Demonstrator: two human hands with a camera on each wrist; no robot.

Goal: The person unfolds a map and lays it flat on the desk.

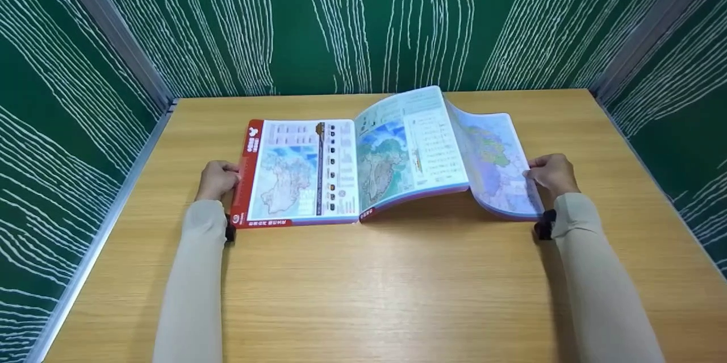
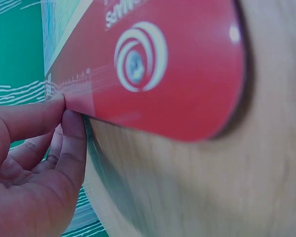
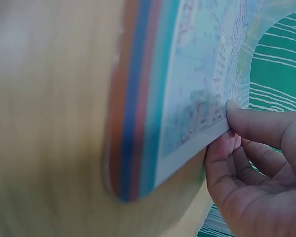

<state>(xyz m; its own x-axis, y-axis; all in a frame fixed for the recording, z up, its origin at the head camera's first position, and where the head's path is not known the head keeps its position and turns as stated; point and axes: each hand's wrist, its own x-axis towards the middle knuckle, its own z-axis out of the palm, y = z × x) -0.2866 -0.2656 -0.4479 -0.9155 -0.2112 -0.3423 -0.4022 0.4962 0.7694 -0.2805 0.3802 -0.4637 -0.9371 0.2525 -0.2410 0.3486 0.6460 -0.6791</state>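
A glossy folding map (image 1: 335, 181) lies partly unfolded across the table, its left panels low and flat. Its middle panel (image 1: 409, 147) arches up to a raised fold, and the right panel (image 1: 494, 158) dips and curves. At the left, my left hand (image 1: 217, 181) pinches the red border (image 2: 197, 89) between thumb and forefinger. The white ring logo (image 2: 140, 57) shows near that corner. On the far right edge my right hand (image 1: 554, 174) pinches the map with thumb and forefinger. In the right wrist view, coloured stripes (image 3: 138, 123) run along the map's near edge.
The wooden table (image 1: 363, 295) extends in front of the map. Green walls (image 1: 306, 28) with white wavy lines stand behind and at both sides, with grey metal posts (image 1: 113, 28) at the corners. A dark wrist device (image 1: 545, 225) sits at the right sleeve.
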